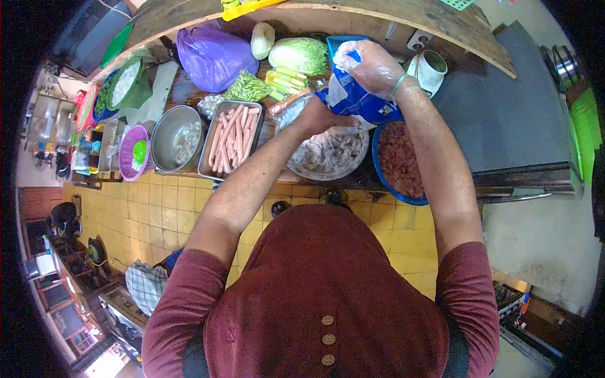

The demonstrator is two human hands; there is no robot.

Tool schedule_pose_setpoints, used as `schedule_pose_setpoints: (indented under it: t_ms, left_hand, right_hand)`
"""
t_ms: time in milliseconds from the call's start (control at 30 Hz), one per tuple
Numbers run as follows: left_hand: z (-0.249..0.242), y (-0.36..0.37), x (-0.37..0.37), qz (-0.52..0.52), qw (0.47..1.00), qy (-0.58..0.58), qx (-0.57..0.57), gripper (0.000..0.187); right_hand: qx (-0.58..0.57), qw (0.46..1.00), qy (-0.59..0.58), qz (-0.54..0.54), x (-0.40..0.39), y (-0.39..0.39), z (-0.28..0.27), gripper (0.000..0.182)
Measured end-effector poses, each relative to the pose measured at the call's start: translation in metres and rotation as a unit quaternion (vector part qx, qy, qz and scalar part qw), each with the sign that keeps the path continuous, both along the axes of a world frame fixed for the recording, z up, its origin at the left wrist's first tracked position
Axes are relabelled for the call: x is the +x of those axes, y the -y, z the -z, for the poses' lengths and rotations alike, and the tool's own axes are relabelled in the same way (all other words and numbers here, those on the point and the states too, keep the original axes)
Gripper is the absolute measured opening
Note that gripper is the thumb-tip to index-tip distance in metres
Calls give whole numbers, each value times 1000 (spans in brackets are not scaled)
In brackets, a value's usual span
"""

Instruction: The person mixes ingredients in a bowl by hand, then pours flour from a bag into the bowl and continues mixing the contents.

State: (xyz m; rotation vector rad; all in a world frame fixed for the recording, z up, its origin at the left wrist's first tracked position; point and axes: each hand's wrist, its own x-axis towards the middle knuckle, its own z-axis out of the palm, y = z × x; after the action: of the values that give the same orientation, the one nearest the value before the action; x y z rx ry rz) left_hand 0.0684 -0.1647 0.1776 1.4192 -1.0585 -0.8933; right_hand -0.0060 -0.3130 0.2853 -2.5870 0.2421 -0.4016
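My left hand (317, 118) grips the lower edge of a blue and white plastic bag (359, 94), low over a metal bowl. My right hand (376, 68), in a clear plastic glove dusted white, closes on the bag's upper end; its fingertips are partly hidden. Under the bag, the metal bowl (294, 165) holds pale pieces coated in white powder (331, 151). Right of it, partly behind my right forearm, a blue basin (378, 165) holds reddish-brown minced food (398, 160).
Left of the bowl stand a tray of sausages (234, 140), a metal pot (162, 143) and a purple basket (128, 157). Behind are green beans (247, 87), cabbage (299, 55) and a purple bag (214, 57). A wooden shelf (353, 16) overhangs; a white container (427, 70) stands right.
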Motion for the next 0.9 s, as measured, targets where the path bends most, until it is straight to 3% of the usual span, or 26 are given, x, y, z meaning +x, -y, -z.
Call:
schedule_pose_setpoints:
  t_ms: [33, 167, 267, 433, 500, 567, 700, 767, 800, 833, 900]
  left_hand:
    - [1, 3, -4, 10, 997, -77, -15, 81]
    - [7, 16, -18, 59, 989, -128, -50, 81]
    - [8, 15, -28, 35, 993, -110, -29, 82]
    - [19, 11, -26, 45, 990, -130, -36, 80]
    - [21, 7, -20, 40, 994, -93, -30, 77]
    - [21, 3, -16, 20, 999, 23, -16, 76]
    - [16, -3, -8, 23, 999, 18, -29, 69]
    - [28, 0, 8, 50, 998, 29, 1, 68]
    - [26, -2, 13, 40, 997, 71, -13, 68]
    - [25, -3, 17, 30, 993, 113, -26, 69]
    - [23, -3, 26, 39, 997, 62, -6, 71]
  right_hand:
    - [0, 1000, -1, -2, -3, 1, -1, 24]
    - [33, 998, -32, 43, -22, 4, -6, 27]
    - [-10, 998, -46, 39, -38, -1, -17, 25]
    - [-38, 998, -33, 44, -33, 8, 15, 26]
    - [-12, 999, -9, 31, -27, 8, 24, 28]
    - [-2, 1000, 4, 14, -28, -7, 11, 28]
    - [-19, 1000, 10, 17, -26, -5, 13, 28]
    - [95, 995, 35, 25, -35, 5, 21, 30]
    - [69, 995, 66, 37, -43, 13, 28, 28]
    - [203, 974, 71, 76, -51, 16, 34, 24]
    - [255, 953, 107, 125, -67, 25, 42, 20]
